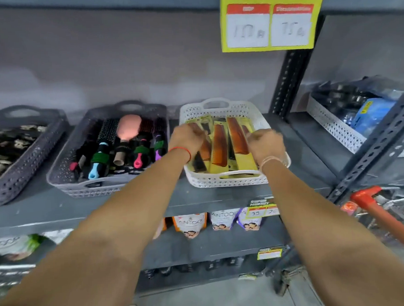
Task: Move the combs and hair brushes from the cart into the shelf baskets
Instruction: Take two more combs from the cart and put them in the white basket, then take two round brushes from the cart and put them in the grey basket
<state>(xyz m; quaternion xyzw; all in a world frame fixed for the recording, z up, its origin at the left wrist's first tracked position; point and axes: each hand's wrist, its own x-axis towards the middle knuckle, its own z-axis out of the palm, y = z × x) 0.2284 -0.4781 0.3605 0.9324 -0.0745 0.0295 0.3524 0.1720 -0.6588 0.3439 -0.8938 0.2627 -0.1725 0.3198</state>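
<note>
A white lattice basket (220,181) on the grey shelf holds several brown combs (219,142) on yellow cards. Both my hands reach into it. My left hand (189,137) rests on the combs at the basket's left side, fingers curled over a carded comb. My right hand (266,144) is over the right side, fingers bent down onto a yellow card; motion blur hides the grip of both. To the left, a grey basket (65,168) contains several hair brushes (128,133), one pink-headed. The cart's red handle (379,208) shows at the right.
A second grey basket (23,170) of clips sits far left. A white basket (331,124) with blue packs stands on the right bay behind a perforated upright (288,79). A yellow price sign (269,20) hangs above. Pouches (192,223) line the lower shelf.
</note>
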